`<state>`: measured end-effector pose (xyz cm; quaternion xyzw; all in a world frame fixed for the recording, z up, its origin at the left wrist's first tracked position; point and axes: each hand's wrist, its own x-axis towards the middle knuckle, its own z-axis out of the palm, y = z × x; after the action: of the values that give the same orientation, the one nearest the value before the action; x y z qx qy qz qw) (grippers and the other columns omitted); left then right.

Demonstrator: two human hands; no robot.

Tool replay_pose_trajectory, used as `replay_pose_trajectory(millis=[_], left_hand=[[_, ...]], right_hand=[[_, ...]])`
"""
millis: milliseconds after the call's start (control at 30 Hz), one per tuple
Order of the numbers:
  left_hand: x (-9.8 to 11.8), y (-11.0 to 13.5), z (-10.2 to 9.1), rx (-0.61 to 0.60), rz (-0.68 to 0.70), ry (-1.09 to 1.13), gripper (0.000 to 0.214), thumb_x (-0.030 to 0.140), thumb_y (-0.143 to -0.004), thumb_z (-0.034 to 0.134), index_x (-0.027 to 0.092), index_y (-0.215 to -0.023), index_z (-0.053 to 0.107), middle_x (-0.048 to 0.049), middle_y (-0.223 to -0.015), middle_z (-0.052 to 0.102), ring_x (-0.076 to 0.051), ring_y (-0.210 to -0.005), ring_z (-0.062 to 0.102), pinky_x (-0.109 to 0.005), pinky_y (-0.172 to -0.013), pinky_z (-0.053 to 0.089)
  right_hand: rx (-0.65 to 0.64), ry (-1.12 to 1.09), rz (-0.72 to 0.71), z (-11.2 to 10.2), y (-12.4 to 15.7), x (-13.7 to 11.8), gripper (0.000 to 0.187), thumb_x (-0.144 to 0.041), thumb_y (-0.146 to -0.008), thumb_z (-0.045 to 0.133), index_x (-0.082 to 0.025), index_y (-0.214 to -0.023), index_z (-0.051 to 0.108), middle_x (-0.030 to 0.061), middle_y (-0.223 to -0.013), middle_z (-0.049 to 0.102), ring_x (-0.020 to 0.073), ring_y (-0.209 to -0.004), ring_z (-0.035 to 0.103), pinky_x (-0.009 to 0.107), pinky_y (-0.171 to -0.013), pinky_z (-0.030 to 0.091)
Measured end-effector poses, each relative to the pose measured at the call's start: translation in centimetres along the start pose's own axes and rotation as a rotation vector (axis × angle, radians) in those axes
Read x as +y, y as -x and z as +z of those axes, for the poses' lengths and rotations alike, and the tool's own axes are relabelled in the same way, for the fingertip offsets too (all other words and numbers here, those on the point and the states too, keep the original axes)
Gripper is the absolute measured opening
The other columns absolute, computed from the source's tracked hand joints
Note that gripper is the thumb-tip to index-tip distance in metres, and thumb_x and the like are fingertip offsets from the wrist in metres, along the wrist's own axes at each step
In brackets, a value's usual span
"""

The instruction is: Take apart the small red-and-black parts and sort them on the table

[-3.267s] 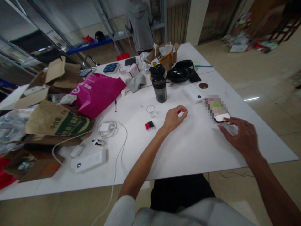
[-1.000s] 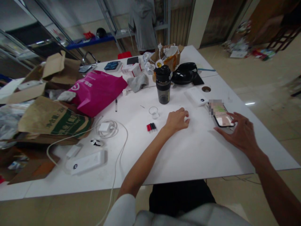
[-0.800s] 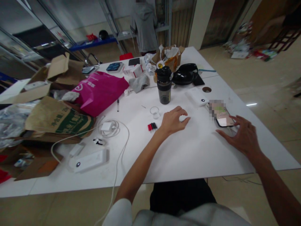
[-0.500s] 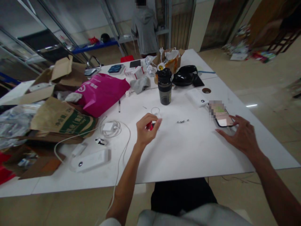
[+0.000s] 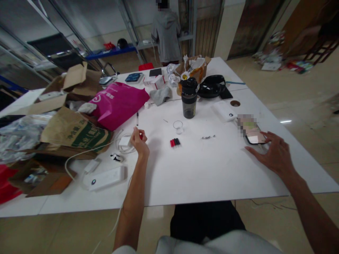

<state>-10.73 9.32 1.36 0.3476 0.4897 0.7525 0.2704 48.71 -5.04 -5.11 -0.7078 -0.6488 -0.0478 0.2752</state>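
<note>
A curled left grip (image 5: 139, 143) holds a red piece (image 5: 141, 137) while the right grip (image 5: 275, 151), loosely spread and empty, meets the phone (image 5: 252, 131) near the worktop's (image 5: 201, 169) right edge, lightness likely best.

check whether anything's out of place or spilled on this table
One thing looks untidy: a white charging cable hangs over the near edge of the table beside the left forearm, where it might snag. No spill shows.

Left arm (image 5: 134, 199) is stretched out, left hand (image 5: 139, 141) curled up, kinda hard to tell how tightly. Right hand (image 5: 277, 151) is over right, palm down, loosely spread.
</note>
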Motion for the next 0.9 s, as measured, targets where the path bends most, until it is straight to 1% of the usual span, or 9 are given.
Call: replay_pose_trajectory(millis=[100,200,267,333,433,533,633,733,900], left_hand=[[-1.3,0.6,-0.4,-0.035,-0.068,-0.018,0.07,0.085,-0.094,0.083,0.019,-0.074,0.068,0.0072,-0.06,0.041,-0.006,-0.05,0.026,-0.023,-0.049,0.016],[-1.8,0.7,-0.7,-0.064,-0.085,-0.022,0.062,0.077,-0.095,0.084,0.017,-0.079,0.076,0.0056,-0.064,0.045,-0.007,-0.052,0.029,-0.023,-0.05,0.018],[-1.8,0.5,-0.7,-0.06,-0.118,0.014,0.053,0.069,-0.096,0.083,0.016,-0.086,0.081,0.0039,-0.071,0.051,-0.007,-0.054,0.031,-0.024,-0.051,0.021],[-1.7,0.2,-0.7,-0.024,-0.16,0.061,0.044,0.06,-0.098,0.081,0.016,-0.094,0.086,0.0035,-0.076,0.053,-0.007,-0.056,0.033,-0.023,-0.053,0.025],[-1.6,-0.2,-0.7,0.039,-0.211,0.139,0.033,0.048,-0.099,0.079,0.016,-0.102,0.088,0.0038,-0.079,0.053,-0.007,-0.058,0.035,-0.023,-0.056,0.03],[-1.6,-0.3,-0.7,0.052,-0.229,0.191,0.029,0.04,-0.099,0.077,0.015,-0.104,0.09,0.0027,-0.083,0.055,-0.006,-0.06,0.039,-0.024,-0.059,0.031],[-1.6,-0.2,-0.6,0.036,-0.245,0.191,0.028,0.039,-0.098,0.077,0.014,-0.104,0.09,0.0021,-0.084,0.055,-0.007,-0.062,0.041,-0.025,-0.06,0.031],[-1.7,0.0,-0.5,0.02,-0.26,0.179,0.026,0.039,-0.098,0.079,0.015,-0.101,0.088,0.0026,-0.083,0.055,-0.007,-0.062,0.041,-0.025,-0.06,0.03],[-2.0,0.3,-0.7,-0.032,-0.245,0.129,0.03,0.046,-0.1,0.089,0.018,-0.099,0.078,0.0043,-0.081,0.055,-0.008,-0.063,0.045,-0.024,-0.061,0.033]], right_hand=[[0.04,0.01,-0.021,0.1,0.0,-0.1,0.113,-0.096,-0.094,0.07,-0.017,-0.173,0.054,0.0289,-0.155,0.072,0.0493,-0.146,0.067,0.069,-0.124,0.049],[0.069,0.022,-0.036,-0.1,-0.1,-0.3,0.11,-0.095,-0.096,0.069,-0.016,-0.171,0.056,0.0289,-0.151,0.074,0.0491,-0.141,0.07,0.069,-0.121,0.052],[0.08,0.019,-0.057,-0.4,-0.1,-0.5,0.102,-0.09,-0.098,0.07,-0.017,-0.169,0.059,0.0284,-0.147,0.076,0.0486,-0.137,0.073,0.068,-0.12,0.053],[0.102,0.014,-0.093,-0.7,0.0,-0.6,0.089,-0.082,-0.102,0.072,-0.018,-0.164,0.062,0.027,-0.144,0.078,0.0459,-0.131,0.077,0.065,-0.119,0.054],[0.194,0.022,-0.146,-1.0,0.2,-0.6,0.071,-0.072,-0.103,0.079,-0.017,-0.146,0.072,0.0224,-0.129,0.085,0.0386,-0.115,0.082,0.056,-0.11,0.059],[0.256,0.05,-0.163,-1.0,0.3,-0.3,0.06,-0.068,-0.1,0.085,-0.018,-0.132,0.075,0.0166,-0.117,0.089,0.0314,-0.1,0.084,0.048,-0.102,0.06],[0.281,0.073,-0.193,-0.9,0.4,0.1,0.047,-0.065,-0.1,0.087,-0.023,-0.113,0.072,0.0145,-0.119,0.091,0.03,-0.103,0.086,0.045,-0.102,0.06],[0.306,0.087,-0.231,-0.8,0.3,0.2,0.043,-0.061,-0.099,0.089,-0.026,-0.095,0.064,0.0137,-0.12,0.093,0.0297,-0.104,0.086,0.044,-0.101,0.061],[0.289,0.086,-0.205,-1.2,0.2,-0.2,0.04,-0.059,-0.098,0.09,-0.026,-0.093,0.068,0.0122,-0.109,0.092,0.0285,-0.097,0.085,0.044,-0.099,0.06]])
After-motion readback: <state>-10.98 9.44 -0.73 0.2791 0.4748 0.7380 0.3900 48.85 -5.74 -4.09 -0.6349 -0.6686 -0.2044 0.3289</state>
